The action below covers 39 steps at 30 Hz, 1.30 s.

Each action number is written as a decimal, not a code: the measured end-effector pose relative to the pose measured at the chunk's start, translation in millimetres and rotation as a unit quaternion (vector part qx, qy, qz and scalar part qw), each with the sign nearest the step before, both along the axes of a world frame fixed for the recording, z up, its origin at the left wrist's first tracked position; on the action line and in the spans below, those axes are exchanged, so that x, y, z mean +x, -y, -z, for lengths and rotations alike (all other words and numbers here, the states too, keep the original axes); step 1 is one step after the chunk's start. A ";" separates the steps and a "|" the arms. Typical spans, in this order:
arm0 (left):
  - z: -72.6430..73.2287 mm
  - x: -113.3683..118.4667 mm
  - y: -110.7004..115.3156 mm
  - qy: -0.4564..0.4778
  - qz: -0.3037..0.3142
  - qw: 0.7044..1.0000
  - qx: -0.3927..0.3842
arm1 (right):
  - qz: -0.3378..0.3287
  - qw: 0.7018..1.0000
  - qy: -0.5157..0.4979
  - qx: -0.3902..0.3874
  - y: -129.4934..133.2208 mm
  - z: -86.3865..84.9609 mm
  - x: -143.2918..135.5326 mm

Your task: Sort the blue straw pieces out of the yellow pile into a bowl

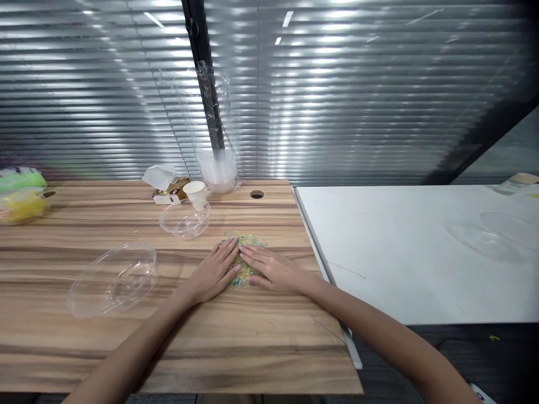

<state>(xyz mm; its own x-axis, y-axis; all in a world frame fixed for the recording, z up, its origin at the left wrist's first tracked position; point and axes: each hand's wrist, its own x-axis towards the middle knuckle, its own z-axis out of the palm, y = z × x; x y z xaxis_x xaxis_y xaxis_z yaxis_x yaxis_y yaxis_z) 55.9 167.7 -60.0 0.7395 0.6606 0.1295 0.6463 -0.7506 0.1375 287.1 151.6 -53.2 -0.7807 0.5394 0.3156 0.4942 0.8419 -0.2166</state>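
Observation:
A pile of small yellow, blue-green and clear pieces (pixel 243 271) is spread on the wood-grain table (pixel 261 342). My left hand (pixel 213 273) lies palm down at the pile's left side, fingers stretched out and touching its edge. From the right, my right hand (pixel 269 269) rests flat on the pieces, its fingers extended and pointing left. The fingertips of both hands nearly meet over the upper middle of the pile. Whatever lies under the palms is hidden.
Left of my hands are a large clear plastic container (pixel 113 280) and a smaller clear bowl (pixel 184 220). Behind stand a paper cup (pixel 196 194), a tissue box (pixel 167 196) and wrapped bowls (pixel 218 170). Yellow and green bags (pixel 23 205) lie far left; a white table (pixel 379 241) adjoins right.

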 end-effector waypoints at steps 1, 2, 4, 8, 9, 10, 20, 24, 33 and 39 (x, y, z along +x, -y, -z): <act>-1.0 1.5 1.7 -0.003 0.005 1.000 0.004 | 0.017 1.000 0.003 -0.007 0.2 -0.2 0.1; -1.9 3.0 3.6 -0.004 0.009 1.000 0.008 | 0.030 0.999 0.005 -0.013 0.2 -0.5 0.3; -3.1 5.7 6.7 -0.001 0.016 1.000 0.015 | 0.040 0.999 0.012 -0.023 -0.1 -1.5 0.7; -3.4 6.6 7.8 0.006 0.015 1.000 0.016 | 0.048 0.998 0.027 -0.035 -1.8 -1.5 1.3; -3.2 5.6 6.8 0.007 0.010 1.000 0.015 | 0.051 0.998 0.029 -0.036 -2.3 -0.9 1.5; -2.9 4.0 5.5 0.005 0.005 1.000 0.014 | 0.054 0.997 0.031 -0.037 -2.8 -0.1 1.9; -6.5 -2.1 5.2 -0.016 -0.025 0.999 0.015 | 0.057 0.996 0.048 -0.046 -1.0 -2.5 3.9; -11.7 6.2 13.7 -0.009 0.025 1.000 0.000 | 0.074 0.995 0.040 -0.047 -0.7 -1.2 3.6; -9.7 2.7 8.9 -0.044 0.024 0.999 -0.001 | 0.086 0.994 0.052 -0.052 -1.8 1.6 3.6; -9.7 0.4 7.1 -0.058 -0.002 0.998 0.008 | 0.059 0.995 0.061 -0.059 -1.6 -2.4 3.4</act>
